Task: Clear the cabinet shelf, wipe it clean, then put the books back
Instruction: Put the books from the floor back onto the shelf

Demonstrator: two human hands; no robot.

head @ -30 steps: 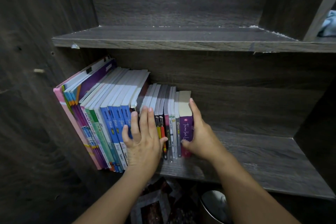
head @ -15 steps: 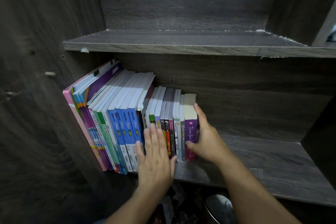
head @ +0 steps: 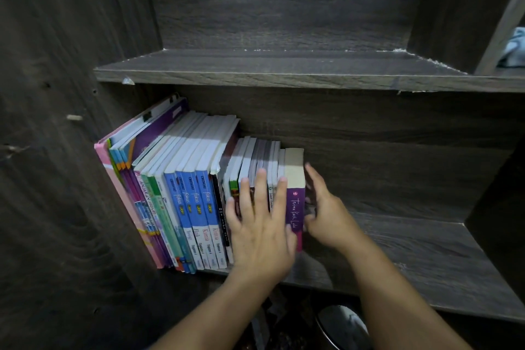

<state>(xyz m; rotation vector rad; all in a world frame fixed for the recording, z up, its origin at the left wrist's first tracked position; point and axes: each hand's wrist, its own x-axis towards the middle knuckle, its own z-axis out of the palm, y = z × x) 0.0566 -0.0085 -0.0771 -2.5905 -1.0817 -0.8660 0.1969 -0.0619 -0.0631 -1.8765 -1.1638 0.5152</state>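
Observation:
A row of several books (head: 184, 193) stands at the left end of the dark wood cabinet shelf (head: 426, 258), leaning against the left wall. The rightmost one is a purple book (head: 295, 204) with a white top edge. My left hand (head: 261, 227) lies flat with straight fingers against the spines of the small books just left of it. My right hand (head: 326, 213) is at the purple book's right side, fingers spread and slightly blurred, thumb near the cover's lower front; whether it touches the book is unclear.
The upper shelf (head: 284, 71) holds nothing in this compartment. A pale blue cloth (head: 512, 48) lies in the compartment at the upper right. Below the shelf sit a round metal bowl-like object (head: 341, 327) and some clutter. The cabinet's left wall (head: 56, 150) is close.
My left hand slid right along the spines, from the blue books to the small books beside the purple one. My right hand loosened from the purple book's side and spread its fingers.

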